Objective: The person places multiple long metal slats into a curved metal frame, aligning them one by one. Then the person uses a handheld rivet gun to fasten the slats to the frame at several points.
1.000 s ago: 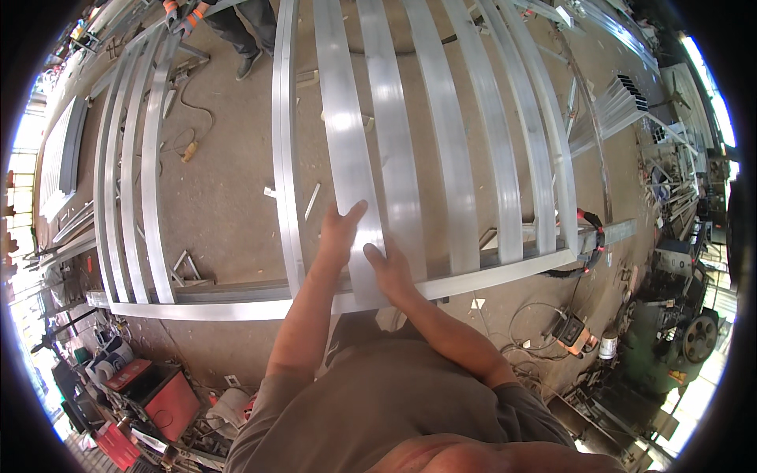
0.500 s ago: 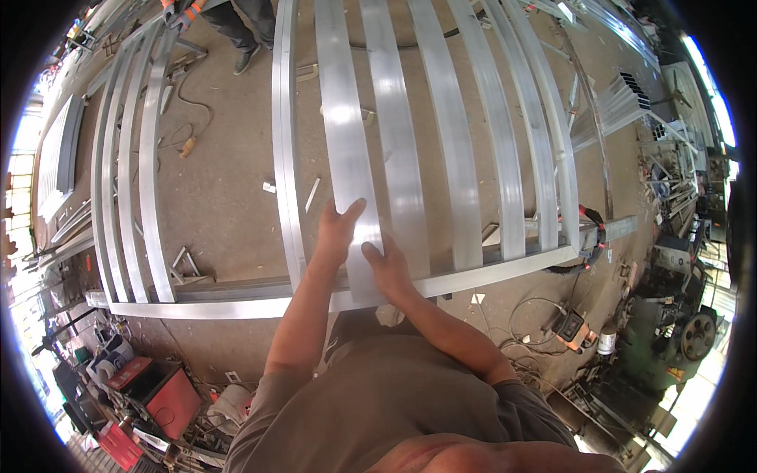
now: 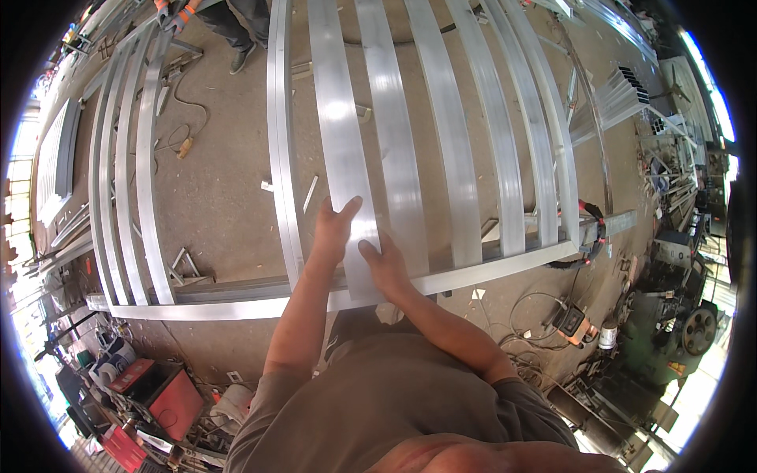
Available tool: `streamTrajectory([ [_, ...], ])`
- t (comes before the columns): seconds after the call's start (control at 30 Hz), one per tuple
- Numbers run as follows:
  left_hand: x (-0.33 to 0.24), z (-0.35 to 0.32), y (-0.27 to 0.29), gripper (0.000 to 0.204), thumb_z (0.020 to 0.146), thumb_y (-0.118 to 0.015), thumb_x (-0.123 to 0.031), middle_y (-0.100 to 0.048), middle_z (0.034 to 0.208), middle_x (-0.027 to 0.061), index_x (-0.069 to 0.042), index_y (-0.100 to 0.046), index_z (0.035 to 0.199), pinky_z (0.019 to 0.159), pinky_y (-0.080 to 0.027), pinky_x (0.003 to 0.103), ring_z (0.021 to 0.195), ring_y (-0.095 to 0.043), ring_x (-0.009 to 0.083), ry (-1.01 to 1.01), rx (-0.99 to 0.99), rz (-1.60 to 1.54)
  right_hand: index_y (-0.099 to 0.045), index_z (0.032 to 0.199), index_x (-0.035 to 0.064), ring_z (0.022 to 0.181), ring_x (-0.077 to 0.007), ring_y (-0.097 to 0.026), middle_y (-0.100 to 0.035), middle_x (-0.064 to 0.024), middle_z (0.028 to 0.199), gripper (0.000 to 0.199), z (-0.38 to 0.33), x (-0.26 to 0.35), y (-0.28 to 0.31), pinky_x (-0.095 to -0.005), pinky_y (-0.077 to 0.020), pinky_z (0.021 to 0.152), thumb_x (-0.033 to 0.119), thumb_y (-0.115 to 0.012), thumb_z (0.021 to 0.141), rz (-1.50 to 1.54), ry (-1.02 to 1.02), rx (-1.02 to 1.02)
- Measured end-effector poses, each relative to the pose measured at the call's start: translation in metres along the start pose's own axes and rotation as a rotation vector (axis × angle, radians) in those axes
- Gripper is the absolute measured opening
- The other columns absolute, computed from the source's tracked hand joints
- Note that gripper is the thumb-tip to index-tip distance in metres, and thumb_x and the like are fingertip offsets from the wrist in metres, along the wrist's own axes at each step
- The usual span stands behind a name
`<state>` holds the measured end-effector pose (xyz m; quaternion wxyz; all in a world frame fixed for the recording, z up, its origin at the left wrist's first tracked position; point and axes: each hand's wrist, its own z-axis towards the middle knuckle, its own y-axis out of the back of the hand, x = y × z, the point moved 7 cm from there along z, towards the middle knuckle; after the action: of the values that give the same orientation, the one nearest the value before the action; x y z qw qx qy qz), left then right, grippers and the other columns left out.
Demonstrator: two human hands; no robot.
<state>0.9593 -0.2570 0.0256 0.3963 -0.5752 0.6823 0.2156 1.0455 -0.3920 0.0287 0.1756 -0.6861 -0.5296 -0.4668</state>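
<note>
A long flat silver metal bar [image 3: 339, 118] runs away from me, and both my hands grip its near end. My left hand [image 3: 334, 226] holds the bar's left edge with the thumb on top. On the right edge, slightly nearer to me, my right hand [image 3: 385, 264] is closed with its thumb over the face; its other fingers are hidden beneath. The bar's near end lies over the front rail [image 3: 473, 276] of a large metal frame. To the right stretch several similar bars [image 3: 445, 142], and a narrower upright rail [image 3: 282, 150] is on the left.
Several slats [image 3: 146, 173] fill the frame's far left part. A co-worker's gloved hands [image 3: 177, 16] show at the far left end. A red and black machine [image 3: 158, 398] stands lower left; an orange power tool [image 3: 574, 325] with a cable lies right. Stacked tubes [image 3: 623, 98] sit far right.
The far part of the gripped bar has shifted slightly left, and the view has moved a little. Both hands keep their hold.
</note>
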Motion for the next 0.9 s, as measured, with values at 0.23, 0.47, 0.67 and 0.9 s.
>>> streamTrajectory([
  [0.23, -0.005, -0.003, 0.003, 0.057, 0.095, -0.078, -0.024, -0.069, 0.116, 0.0112, 0.007, -0.056, 0.137, 0.085, -0.053, 0.033, 0.1, -0.064, 0.0167, 0.025, -0.049, 0.1, -0.056, 0.143, -0.004, 0.122, -0.0317, -0.064, -0.068, -0.0234, 0.13, 0.055, -0.002, 0.008, 0.0, -0.0428, -0.047, 0.105, 0.033, -0.062, 0.103, 0.012, -0.033, 0.007],
  [0.47, -0.003, -0.001, 0.003, 0.068, 0.094, -0.079, -0.028, -0.067, 0.12, 0.013, 0.01, -0.05, 0.142, 0.088, -0.052, 0.034, 0.104, -0.063, 0.0177, 0.034, -0.026, 0.11, -0.055, 0.143, -0.0035, 0.122, -0.0303, -0.063, -0.068, -0.0222, 0.13, 0.055, 0.0, 0.005, -0.001, -0.042, -0.0467, 0.105, 0.033, -0.062, 0.103, 0.032, -0.032, 0.014],
  [0.67, 0.0, 0.002, 0.003, 0.077, 0.094, -0.08, -0.03, -0.066, 0.127, 0.016, 0.014, -0.045, 0.147, 0.094, -0.052, 0.034, 0.112, -0.062, 0.02, 0.046, 0.004, 0.11, -0.056, 0.144, -0.0026, 0.122, -0.0295, -0.063, -0.068, -0.0212, 0.131, 0.054, 0.001, 0.001, -0.001, -0.0417, -0.0466, 0.105, 0.032, -0.062, 0.103, 0.017, -0.03, 0.013],
  [0.9, 0.0, 0.002, -0.001, 0.087, 0.093, -0.081, -0.031, -0.063, 0.133, 0.0192, 0.017, -0.038, 0.151, 0.098, -0.051, 0.036, 0.118, -0.062, 0.0233, 0.036, 0.034, 0.075, -0.056, 0.144, -0.0017, 0.121, -0.0317, -0.065, -0.069, -0.0222, 0.129, 0.055, 0.003, -0.003, -0.001, -0.0418, -0.0477, 0.104, 0.034, -0.063, 0.102, -0.022, -0.018, -0.011],
])
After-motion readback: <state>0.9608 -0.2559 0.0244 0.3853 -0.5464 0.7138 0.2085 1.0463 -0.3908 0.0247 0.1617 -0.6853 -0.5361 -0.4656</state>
